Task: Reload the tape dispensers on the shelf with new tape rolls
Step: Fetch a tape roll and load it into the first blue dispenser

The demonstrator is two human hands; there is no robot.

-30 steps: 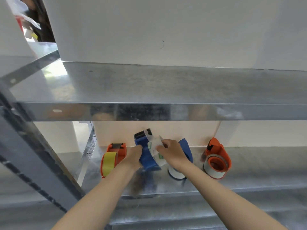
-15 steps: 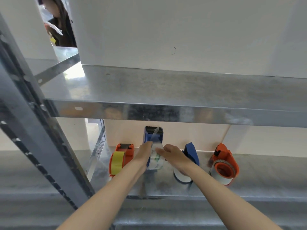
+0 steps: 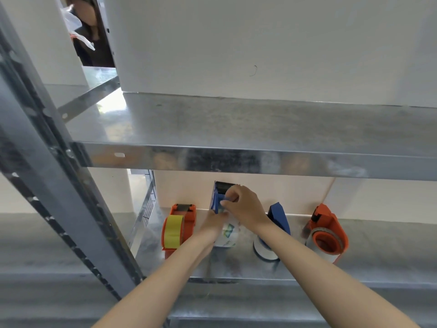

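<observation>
A blue tape dispenser stands on end on the lower metal shelf, its toothed blade at the top. A clear tape roll with a green and blue print sits in its lower part. My left hand grips the dispenser at its left side, near the roll. My right hand pinches the clear tape end just below the blade. Three more dispensers stand on the shelf: an orange one with yellow tape, a blue one with white tape, and an orange one with clear tape.
The upper shelf's front lip hangs just above the hands. A slanted grey upright crosses at the left. White panels back both shelves. Another person is visible at the far upper left.
The blue dispenser went from tilted to standing on end. My right hand moved from the roll up to just under the blade with the tape end. The camera view shifted left.
</observation>
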